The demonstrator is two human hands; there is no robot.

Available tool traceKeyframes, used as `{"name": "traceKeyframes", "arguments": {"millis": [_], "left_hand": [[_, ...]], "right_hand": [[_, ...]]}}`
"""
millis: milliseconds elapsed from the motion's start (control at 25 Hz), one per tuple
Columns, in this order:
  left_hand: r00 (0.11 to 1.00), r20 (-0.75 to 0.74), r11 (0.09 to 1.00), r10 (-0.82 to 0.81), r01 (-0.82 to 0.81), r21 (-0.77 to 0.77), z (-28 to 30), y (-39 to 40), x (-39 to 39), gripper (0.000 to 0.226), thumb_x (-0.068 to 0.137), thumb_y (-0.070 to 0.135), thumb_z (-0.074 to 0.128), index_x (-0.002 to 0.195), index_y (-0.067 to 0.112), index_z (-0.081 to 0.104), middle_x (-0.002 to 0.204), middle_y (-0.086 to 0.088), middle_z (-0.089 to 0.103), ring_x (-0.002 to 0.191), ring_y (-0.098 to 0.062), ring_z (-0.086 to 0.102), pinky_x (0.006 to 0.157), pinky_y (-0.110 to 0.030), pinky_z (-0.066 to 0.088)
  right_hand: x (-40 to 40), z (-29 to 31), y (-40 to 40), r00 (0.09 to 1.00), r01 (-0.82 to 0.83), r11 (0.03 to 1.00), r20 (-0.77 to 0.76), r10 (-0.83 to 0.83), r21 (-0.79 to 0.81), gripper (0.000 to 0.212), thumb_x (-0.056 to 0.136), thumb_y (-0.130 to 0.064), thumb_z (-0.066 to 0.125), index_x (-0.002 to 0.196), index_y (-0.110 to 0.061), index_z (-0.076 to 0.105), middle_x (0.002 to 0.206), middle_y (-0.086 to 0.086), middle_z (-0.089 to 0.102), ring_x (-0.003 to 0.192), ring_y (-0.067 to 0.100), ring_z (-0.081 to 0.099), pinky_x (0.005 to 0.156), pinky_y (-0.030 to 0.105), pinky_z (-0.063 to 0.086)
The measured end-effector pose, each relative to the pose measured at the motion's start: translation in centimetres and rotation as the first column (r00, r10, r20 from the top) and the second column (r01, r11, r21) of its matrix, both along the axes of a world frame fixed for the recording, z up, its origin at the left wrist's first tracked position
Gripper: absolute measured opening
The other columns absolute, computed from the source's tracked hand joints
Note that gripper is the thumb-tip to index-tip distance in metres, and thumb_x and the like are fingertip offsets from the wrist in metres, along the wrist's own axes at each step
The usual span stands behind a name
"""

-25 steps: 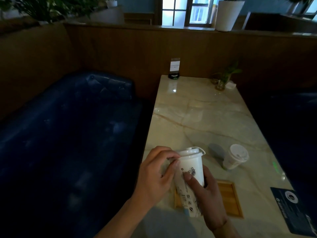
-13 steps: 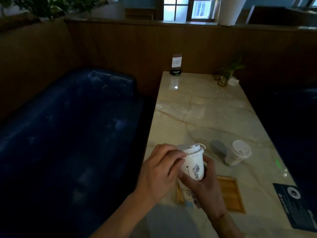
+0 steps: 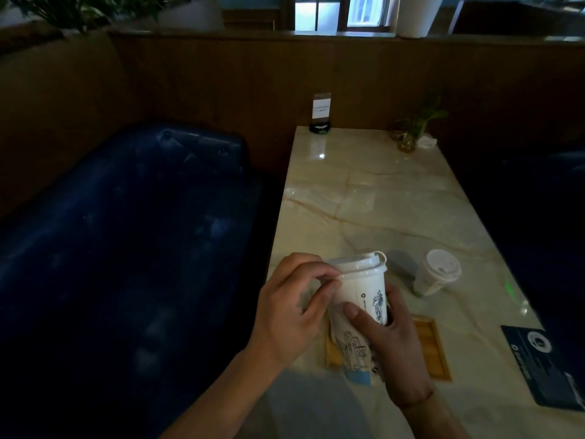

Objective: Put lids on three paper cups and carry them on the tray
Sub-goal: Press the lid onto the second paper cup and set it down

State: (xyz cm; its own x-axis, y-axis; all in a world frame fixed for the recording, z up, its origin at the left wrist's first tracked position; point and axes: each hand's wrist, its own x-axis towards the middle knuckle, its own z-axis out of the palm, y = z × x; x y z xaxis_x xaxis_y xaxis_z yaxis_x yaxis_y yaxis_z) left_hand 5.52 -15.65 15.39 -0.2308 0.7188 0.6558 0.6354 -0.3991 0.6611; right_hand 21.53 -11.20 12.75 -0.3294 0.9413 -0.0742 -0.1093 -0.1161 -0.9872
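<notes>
While both hands grip a paper cup (image 3: 357, 299), the marble worktop (image 3: 364, 198) stretches toward a far wood-panelled wall (image 3: 253, 77): the left hand (image 3: 291, 308) pinches its lid (image 3: 357, 264), the right hand (image 3: 392, 340) wraps its body.

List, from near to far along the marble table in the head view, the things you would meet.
Wooden tray → held paper cup → lidded cup standing on the table → plant in a glass vase → small sign stand.
</notes>
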Motion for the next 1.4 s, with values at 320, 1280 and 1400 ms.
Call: {"name": "traceKeyframes", "arguments": {"millis": [320, 1280, 1400], "left_hand": [[0.996, 0.085, 0.998, 0.032, -0.027, -0.057, -1.3, -0.7, -0.1, 0.008, 0.091, 0.018, 0.066, 0.096, 0.013, 0.07, 0.1, 0.007, 0.063, 0.095, -0.006, 0.064, 0.084, -0.016, 0.048], [1.0, 0.011, 1.0, -0.009, 0.01, -0.017, 0.0, 0.4, 0.4, 0.015, 0.086, 0.023, 0.074, 0.093, 0.01, 0.073, 0.096, 0.002, 0.065, 0.09, -0.012, 0.066, 0.08, -0.022, 0.054], [0.997, 0.074, 0.999, -0.03, 0.033, -0.043, -0.4, 0.0, 0.4, 0.015, 0.085, 0.023, 0.074, 0.093, 0.01, 0.073, 0.096, 0.003, 0.065, 0.091, -0.011, 0.066, 0.081, -0.019, 0.052]], "right_hand": [[0.5, -0.7, 0.2, 0.991, -0.128, 0.983, -0.043, 0.123, -0.128, 0.076, 0.049, -0.054, 0.091, 0.111, -0.02, 0.064, 0.1, 0.015, 0.075, 0.087, 0.03, 0.075, 0.066, 0.037, 0.059], [0.2, 0.2, 0.7, 0.999, -0.017, 0.998, 0.042, 0.015, 0.054, 0.076, 0.054, -0.046, 0.088, 0.12, -0.027, 0.056, 0.103, 0.003, 0.074, 0.09, 0.02, 0.074, 0.07, 0.035, 0.062], [0.4, 0.1, 0.5, 0.999, -0.039, 0.999, 0.019, 0.038, 0.013, 0.075, 0.053, -0.046, 0.089, 0.119, -0.025, 0.058, 0.103, 0.007, 0.075, 0.091, 0.026, 0.074, 0.075, 0.044, 0.062]]}}
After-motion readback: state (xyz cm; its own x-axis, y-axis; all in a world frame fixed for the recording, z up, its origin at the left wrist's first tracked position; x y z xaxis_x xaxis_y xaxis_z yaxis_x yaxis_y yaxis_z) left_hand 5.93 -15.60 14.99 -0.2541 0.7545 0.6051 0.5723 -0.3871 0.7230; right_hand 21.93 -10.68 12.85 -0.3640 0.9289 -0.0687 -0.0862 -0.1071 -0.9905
